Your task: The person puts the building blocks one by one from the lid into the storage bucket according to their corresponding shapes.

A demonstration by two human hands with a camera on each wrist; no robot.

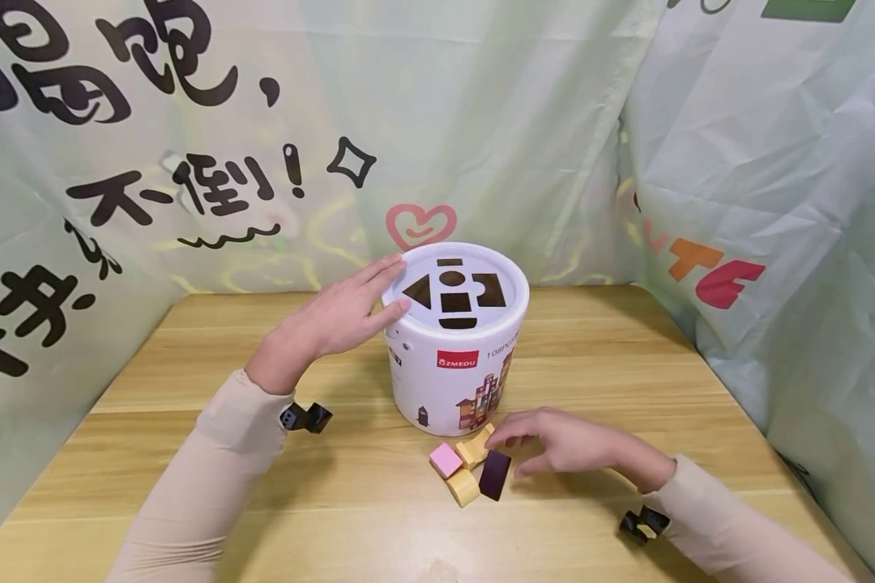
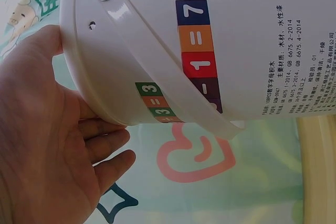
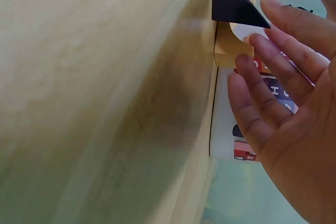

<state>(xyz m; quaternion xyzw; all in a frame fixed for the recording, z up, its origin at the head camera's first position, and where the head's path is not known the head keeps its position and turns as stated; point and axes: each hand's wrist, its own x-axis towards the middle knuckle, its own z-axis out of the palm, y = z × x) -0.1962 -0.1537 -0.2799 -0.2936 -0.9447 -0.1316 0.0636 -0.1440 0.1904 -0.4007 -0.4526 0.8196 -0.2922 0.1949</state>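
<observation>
A white bucket [image 1: 408,380] with a lid cut with shaped holes [image 1: 423,322] stands upright on the table. My left hand [image 1: 343,312] rests against its left rim, thumb on the lid's edge and fingers spread along the side. In front of the bucket lie a dark purple triangular block [image 1: 495,475], a pink block [image 1: 446,460], a yellow arch-shaped block [image 1: 472,451] and a yellow rounded block [image 1: 463,488]. Just right of them hovers my right hand [image 1: 565,441], fingers loosely bent. In the right wrist view its fingertips are beside the triangular block [image 3: 233,6], with nothing held.
The wooden table [image 1: 598,348] reaches back to a printed cloth [image 1: 510,121] hung behind and along both sides. A white handle [image 2: 152,51] hangs down the bucket's side. Small black devices [image 1: 306,417] are strapped at both wrists.
</observation>
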